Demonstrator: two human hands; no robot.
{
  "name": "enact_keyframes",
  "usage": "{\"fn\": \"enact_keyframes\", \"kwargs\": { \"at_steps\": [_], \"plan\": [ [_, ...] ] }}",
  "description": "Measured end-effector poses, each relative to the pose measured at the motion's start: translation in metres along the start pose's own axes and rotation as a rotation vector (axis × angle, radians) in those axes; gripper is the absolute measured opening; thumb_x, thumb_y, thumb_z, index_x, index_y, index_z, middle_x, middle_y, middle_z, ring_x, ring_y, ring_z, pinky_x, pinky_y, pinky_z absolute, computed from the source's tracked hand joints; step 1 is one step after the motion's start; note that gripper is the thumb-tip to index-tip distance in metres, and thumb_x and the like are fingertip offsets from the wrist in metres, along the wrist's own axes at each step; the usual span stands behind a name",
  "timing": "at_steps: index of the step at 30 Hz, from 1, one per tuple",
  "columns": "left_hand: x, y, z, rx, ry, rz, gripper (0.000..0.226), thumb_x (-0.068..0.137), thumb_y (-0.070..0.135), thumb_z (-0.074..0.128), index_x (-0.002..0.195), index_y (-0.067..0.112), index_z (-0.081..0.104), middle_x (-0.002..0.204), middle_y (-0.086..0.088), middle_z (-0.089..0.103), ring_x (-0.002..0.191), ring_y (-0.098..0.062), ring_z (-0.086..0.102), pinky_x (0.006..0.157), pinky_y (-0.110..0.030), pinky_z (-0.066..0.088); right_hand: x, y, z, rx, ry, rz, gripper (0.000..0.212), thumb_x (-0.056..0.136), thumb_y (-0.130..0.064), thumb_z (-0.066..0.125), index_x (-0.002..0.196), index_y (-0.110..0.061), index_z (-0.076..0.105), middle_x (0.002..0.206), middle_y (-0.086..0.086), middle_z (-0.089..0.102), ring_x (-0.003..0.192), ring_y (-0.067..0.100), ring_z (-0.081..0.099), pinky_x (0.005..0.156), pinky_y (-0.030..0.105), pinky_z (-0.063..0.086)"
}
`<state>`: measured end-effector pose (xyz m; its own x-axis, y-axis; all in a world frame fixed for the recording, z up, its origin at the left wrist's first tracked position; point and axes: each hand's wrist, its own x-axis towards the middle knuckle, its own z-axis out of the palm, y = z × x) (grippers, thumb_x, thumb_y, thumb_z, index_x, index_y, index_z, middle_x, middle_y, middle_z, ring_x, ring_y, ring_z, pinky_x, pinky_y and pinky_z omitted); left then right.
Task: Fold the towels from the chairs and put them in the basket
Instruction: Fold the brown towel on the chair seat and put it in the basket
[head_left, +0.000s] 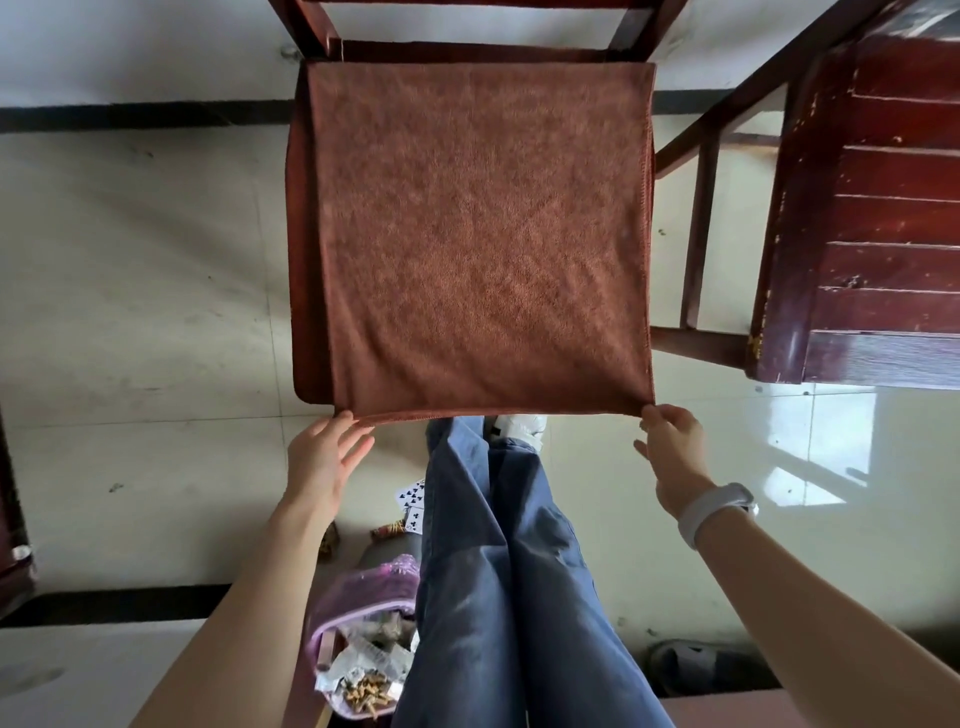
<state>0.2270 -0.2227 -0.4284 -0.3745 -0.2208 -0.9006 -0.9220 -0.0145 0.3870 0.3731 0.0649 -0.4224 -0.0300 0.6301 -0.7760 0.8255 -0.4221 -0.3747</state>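
Covering the seat of a dark red wooden chair (311, 31) at frame centre: brown square terry towel (483, 234), flat. Second dark red slatted wooden chair (883, 234), upper right. Pink-lined waste bin (358, 639), lower centre beside blue trousers (498, 571). Left hand (324, 457), fingers spread, touching towel's near left corner; right hand (672, 452) pinching near right corner.

A brown towel (478, 234) lies flat across the wooden chair (467, 52) seat. The right grip (670, 447) pinches its near right corner; the left grip (327, 452), fingers spread, touches the near left corner. Between both grips stand blue-trousered legs (498, 571).
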Motion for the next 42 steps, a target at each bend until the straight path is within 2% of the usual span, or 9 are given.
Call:
{"fn": "enact_keyframes", "kwargs": {
  "at_steps": [8,11,17,25,28,32,34,38,42],
  "plan": [
    [0.003,0.005,0.006,0.009,0.102,-0.045,0.010,0.088,0.003,0.053,0.094,-0.004,0.057,0.081,-0.011,0.063,0.075,-0.016,0.063,0.064,-0.018,0.055,0.020,-0.001,0.007,-0.041,-0.026,0.042,0.031,0.087,-0.003,0.044,0.057,-0.011,0.046,0.064,0.010,0.051,0.060,0.019,0.056,0.068,0.035,0.045],
    [-0.005,0.010,0.009,-0.115,0.162,-0.073,0.008,0.085,0.000,0.058,0.078,-0.004,0.058,0.069,-0.011,0.067,0.074,-0.016,0.061,0.076,-0.024,0.054,0.018,-0.004,0.004,-0.084,-0.007,0.004,0.031,0.084,-0.002,0.045,0.055,-0.014,0.044,0.060,0.008,0.049,0.054,0.014,0.055,0.057,0.029,0.038],
    [-0.041,0.031,0.009,-0.190,0.177,0.027,0.013,0.083,-0.005,0.056,0.072,0.001,0.055,0.054,-0.008,0.063,0.068,-0.015,0.055,0.059,-0.018,0.056,-0.007,-0.025,-0.020,0.103,-0.025,-0.104,0.027,0.084,0.006,0.042,0.073,-0.019,0.047,0.070,0.007,0.053,0.058,0.015,0.053,0.058,0.022,0.044],
    [-0.116,0.107,0.013,0.105,0.037,0.550,0.032,0.082,-0.010,0.049,0.077,0.020,0.061,0.091,0.004,0.061,0.074,-0.010,0.058,0.064,-0.015,0.049,-0.066,-0.110,-0.065,0.055,-0.194,-0.458,0.036,0.086,0.008,0.038,0.076,-0.017,0.061,0.082,0.008,0.060,0.069,0.023,0.057,0.057,0.013,0.047],
    [-0.145,0.145,0.016,0.177,-0.040,0.679,0.025,0.084,-0.010,0.050,0.083,0.009,0.066,0.085,-0.001,0.064,0.071,-0.012,0.058,0.070,-0.016,0.051,-0.089,-0.150,-0.083,-0.053,-0.242,-0.602,0.027,0.084,0.006,0.047,0.099,-0.011,0.062,0.086,0.003,0.056,0.081,0.029,0.058,0.078,0.037,0.054],
    [-0.178,0.186,0.013,0.481,-0.088,0.879,0.020,0.080,-0.001,0.064,0.091,0.016,0.067,0.093,-0.002,0.065,0.077,-0.008,0.061,0.071,-0.002,0.044,-0.119,-0.194,-0.109,-0.374,-0.076,-0.964,0.026,0.085,0.000,0.057,0.111,-0.003,0.061,0.101,0.011,0.051,0.078,0.021,0.054,0.081,0.019,0.040],
    [-0.194,0.199,0.011,0.666,-0.066,1.022,0.022,0.076,-0.001,0.069,0.095,0.010,0.069,0.095,-0.003,0.063,0.073,0.001,0.059,0.070,0.002,0.040,-0.132,-0.210,-0.124,-0.436,0.019,-1.147,0.021,0.085,0.000,0.058,0.105,0.001,0.065,0.097,0.018,0.056,0.081,0.025,0.056,0.079,0.025,0.042],
    [-0.219,0.220,0.009,0.891,0.049,1.250,0.018,0.077,0.003,0.069,0.096,0.002,0.071,0.096,-0.010,0.060,0.077,-0.026,0.061,0.078,-0.029,0.046,-0.149,-0.235,-0.148,-0.451,0.144,-1.254,0.015,0.082,-0.007,0.064,0.095,-0.002,0.070,0.090,0.011,0.060,0.074,0.026,0.058,0.069,0.036,0.050],
    [-0.240,0.236,0.010,1.015,0.218,1.393,0.009,0.078,0.012,0.070,0.087,0.011,0.071,0.094,-0.005,0.063,0.079,-0.027,0.060,0.067,-0.030,0.041,-0.161,-0.250,-0.161,-0.400,0.155,-1.310,0.013,0.077,-0.001,0.068,0.090,-0.002,0.072,0.094,0.009,0.058,0.081,0.017,0.053,0.073,0.029,0.045]
  ]
}}
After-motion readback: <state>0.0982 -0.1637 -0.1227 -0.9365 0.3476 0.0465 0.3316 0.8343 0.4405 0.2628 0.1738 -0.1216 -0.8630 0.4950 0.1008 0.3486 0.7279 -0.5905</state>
